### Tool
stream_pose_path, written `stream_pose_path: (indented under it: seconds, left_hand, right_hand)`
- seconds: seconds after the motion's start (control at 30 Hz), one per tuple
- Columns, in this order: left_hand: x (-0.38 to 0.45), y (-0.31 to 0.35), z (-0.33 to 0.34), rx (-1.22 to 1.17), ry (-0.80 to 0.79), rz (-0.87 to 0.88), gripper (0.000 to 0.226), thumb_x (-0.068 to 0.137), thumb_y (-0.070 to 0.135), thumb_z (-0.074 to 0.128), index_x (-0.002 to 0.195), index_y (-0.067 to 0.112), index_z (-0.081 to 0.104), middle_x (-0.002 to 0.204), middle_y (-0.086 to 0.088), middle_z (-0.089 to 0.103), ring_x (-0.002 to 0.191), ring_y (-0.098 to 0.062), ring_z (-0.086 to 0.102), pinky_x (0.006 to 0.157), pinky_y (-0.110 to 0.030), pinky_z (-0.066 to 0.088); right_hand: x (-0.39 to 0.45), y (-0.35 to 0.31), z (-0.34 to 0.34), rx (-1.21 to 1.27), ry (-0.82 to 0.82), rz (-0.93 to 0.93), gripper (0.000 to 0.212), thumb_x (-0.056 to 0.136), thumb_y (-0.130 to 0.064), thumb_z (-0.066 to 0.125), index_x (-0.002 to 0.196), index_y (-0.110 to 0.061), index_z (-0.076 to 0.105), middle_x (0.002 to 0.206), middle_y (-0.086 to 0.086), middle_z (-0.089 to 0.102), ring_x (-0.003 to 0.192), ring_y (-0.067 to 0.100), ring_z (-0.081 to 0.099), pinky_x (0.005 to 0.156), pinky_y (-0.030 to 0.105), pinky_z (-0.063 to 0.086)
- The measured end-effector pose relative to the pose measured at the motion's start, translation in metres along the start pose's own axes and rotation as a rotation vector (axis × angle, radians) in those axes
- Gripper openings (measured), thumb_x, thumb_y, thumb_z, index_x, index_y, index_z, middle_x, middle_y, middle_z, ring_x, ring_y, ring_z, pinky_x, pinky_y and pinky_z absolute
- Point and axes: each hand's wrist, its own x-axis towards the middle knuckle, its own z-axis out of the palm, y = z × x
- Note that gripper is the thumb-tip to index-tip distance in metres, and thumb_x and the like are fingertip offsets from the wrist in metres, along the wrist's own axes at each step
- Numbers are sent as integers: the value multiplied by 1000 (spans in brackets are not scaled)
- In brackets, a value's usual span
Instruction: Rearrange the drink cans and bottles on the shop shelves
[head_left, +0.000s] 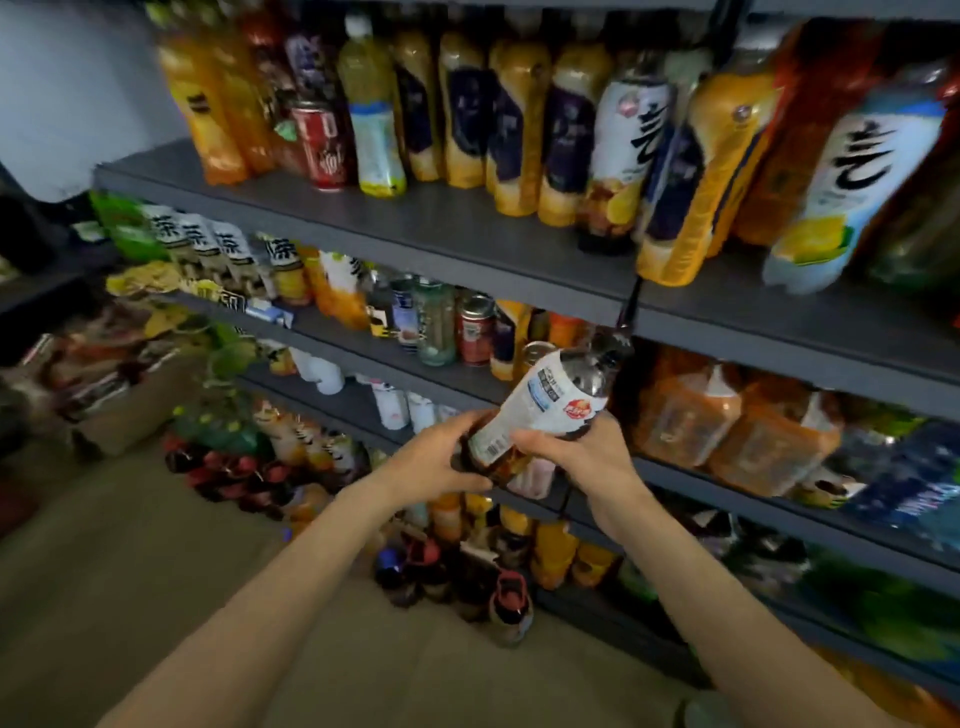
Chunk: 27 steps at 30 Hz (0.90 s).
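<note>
Held bottle: a dark drink bottle with a white label (540, 410), tilted, cap end up and to the right, in front of the middle shelves.
Left hand (441, 457): fingers curled round the bottle's base.
Right hand (576, 447): grips the bottle's body over the label.
Top shelf (441, 218): orange and white-labelled bottles standing in rows, a red can (319, 143) among them.

Both hands on one dark bottle (540, 410) – left hand (436, 457) grips base, right hand (576, 447) the label – tilted, before grey shelves (415, 228).
</note>
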Motion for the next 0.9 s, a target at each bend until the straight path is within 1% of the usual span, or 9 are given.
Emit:
stream_pose_path:
  seconds: [0.07, 0.13, 0.3, 0.4, 0.5, 0.67, 0.73, 0.83, 0.9]
  left_hand:
    - [8, -32, -11, 41, 43, -34, 67, 85, 19, 67, 142, 17, 31, 133, 5, 45, 118, -11, 46, 80, -7, 37]
    - [19, -55, -19, 78, 101, -92, 58, 89, 15, 62, 140, 14, 35, 132, -5, 50, 112, -22, 54, 78, -20, 40]
    - [68, -73, -16, 86, 166, -45, 53, 91, 14, 57, 140, 14, 36, 135, -11, 49, 118, -27, 50, 89, -33, 43]
    - [104, -65, 0, 36, 214, -17, 56, 88, 13, 61, 139, 15, 38, 136, -13, 46, 122, -29, 46, 97, -39, 41]
    - [133, -50, 13, -36, 265, 11, 59, 86, 17, 64, 139, 13, 37, 139, -13, 42, 125, -29, 44, 100, -39, 40]
    - [183, -27, 28, -150, 320, -90, 74, 81, 32, 70, 141, 11, 32, 142, -13, 38, 129, -28, 40, 100, -37, 36]
    - [195, -21, 39, -154, 337, -135, 75, 79, 36, 71, 138, 10, 34, 139, -13, 38, 127, -30, 40, 98, -38, 37]
    - [201, -17, 52, -106, 441, -164, 68, 79, 36, 71, 132, 8, 40, 136, -11, 37, 125, -29, 42, 94, -40, 40]
    - [198, -20, 50, -124, 486, -151, 62, 78, 34, 72, 128, 9, 46, 134, -10, 40, 120, -28, 46, 91, -36, 41]
  right_hand:
    - [11, 9, 29, -42, 88, 4, 63, 64, -11, 84, 121, -12, 58, 119, 1, 65, 108, 14, 61, 95, 37, 50]
    - [18, 18, 42, -111, 178, 2, 70, 62, -17, 86, 124, -14, 55, 120, -1, 64, 111, 14, 59, 97, 40, 49]
    - [27, 38, 23, -241, 424, 52, 72, 63, -18, 85, 127, -17, 52, 118, -1, 64, 109, 17, 59, 92, 40, 51]
    - [27, 44, 3, -333, 514, 67, 70, 62, -18, 85, 125, -14, 53, 115, 0, 64, 103, 14, 59, 86, 32, 49]
    - [32, 47, -11, -407, 536, 19, 64, 63, -15, 85, 118, -11, 53, 106, -3, 62, 95, 9, 55, 78, 22, 42]
    - [56, 50, -16, -426, 549, -58, 69, 63, -13, 85, 122, -12, 50, 104, -11, 54, 99, 3, 51, 75, 5, 37]
    - [70, 52, -15, -437, 558, -94, 69, 61, -16, 86, 121, -12, 51, 104, -11, 55, 99, 4, 52, 78, 9, 40]
    - [90, 56, -16, -428, 576, -111, 69, 61, -17, 86, 120, -12, 52, 103, -11, 56, 97, 2, 52, 72, 0, 37]
    - [101, 60, -15, -441, 597, -101, 67, 61, -18, 86, 119, -12, 52, 104, -11, 57, 99, 4, 53, 76, 4, 40]
